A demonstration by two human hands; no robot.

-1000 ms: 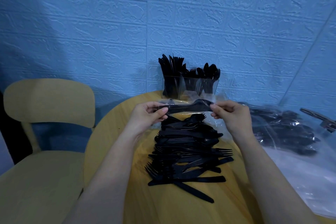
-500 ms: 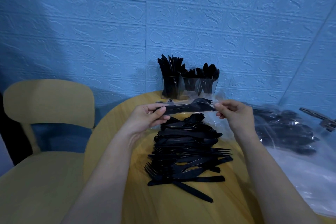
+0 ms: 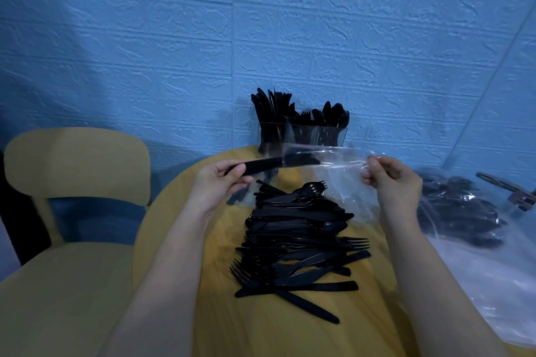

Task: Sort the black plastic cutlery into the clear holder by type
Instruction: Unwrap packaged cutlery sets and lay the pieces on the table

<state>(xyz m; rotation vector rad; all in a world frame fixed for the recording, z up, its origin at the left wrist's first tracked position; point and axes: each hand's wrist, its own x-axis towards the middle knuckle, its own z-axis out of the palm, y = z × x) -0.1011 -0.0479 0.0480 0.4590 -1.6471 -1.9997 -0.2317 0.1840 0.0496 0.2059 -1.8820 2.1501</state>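
Blue wall (image 3: 174, 38) behind us, embossed brick-pattern panel, matte. Pale yellow chair (image 3: 78, 165) at left, rounded backrest, smooth seat. Counter (image 3: 179, 206) is round, yellow wood grain, pushed up to the wall.

Right side of counter: crinkled clear plastic bags (image 3: 493, 269), glossy, one with more black cutlery (image 3: 458, 211) inside. A dark metal tool (image 3: 510, 191) lies at the far right edge; we can't tell what type.

Centre: loose pile of black plastic cutlery (image 3: 298, 238), flat on the counter, mostly stacked crosswise. We can make out forks, knives and at least one spoon, mixed.

Clear holder (image 3: 301, 136) stands at the counter's far edge against the wall, rigid transparent walls, three compartments. Left one holds upright knives, middle forks, right spoons, as far as we can read the tips.

Our hands are up between pile and holder. Left hand (image 3: 220, 180): thumb and fingers curled round the handle end of a black bundle (image 3: 278, 164), held roughly level; the piece types in it are blurred. Right hand (image 3: 391, 180): fingertips pinch the edge of a thin clear wrapper (image 3: 336, 165), whose other end covers the far end of the bundle. Hands well apart.
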